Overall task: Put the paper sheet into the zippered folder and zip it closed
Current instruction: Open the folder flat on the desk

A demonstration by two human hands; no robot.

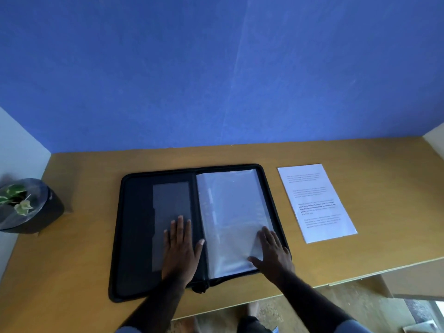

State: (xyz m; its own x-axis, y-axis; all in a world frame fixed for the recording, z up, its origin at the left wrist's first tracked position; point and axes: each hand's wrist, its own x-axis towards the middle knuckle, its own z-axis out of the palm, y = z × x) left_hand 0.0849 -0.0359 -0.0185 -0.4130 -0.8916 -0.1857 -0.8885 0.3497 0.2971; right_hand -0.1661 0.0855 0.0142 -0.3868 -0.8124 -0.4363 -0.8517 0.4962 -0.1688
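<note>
The zippered folder (197, 227) lies spread open in the middle of the frame on the tabletop (84, 169), and both hands look set to keep it that way. The left hand (181, 246) lies flat, fingers straight and spread, on the dark inner cover with its clear pocket, likely pinning that half down. The right hand (272, 251), also flat and gripping nothing, presses the lower right corner of the clear sleeves (233, 212), probably to smooth them. The paper sheet (316, 203) waits untouched just right of the folder. A potted plant (21, 203) sits at far left.
</note>
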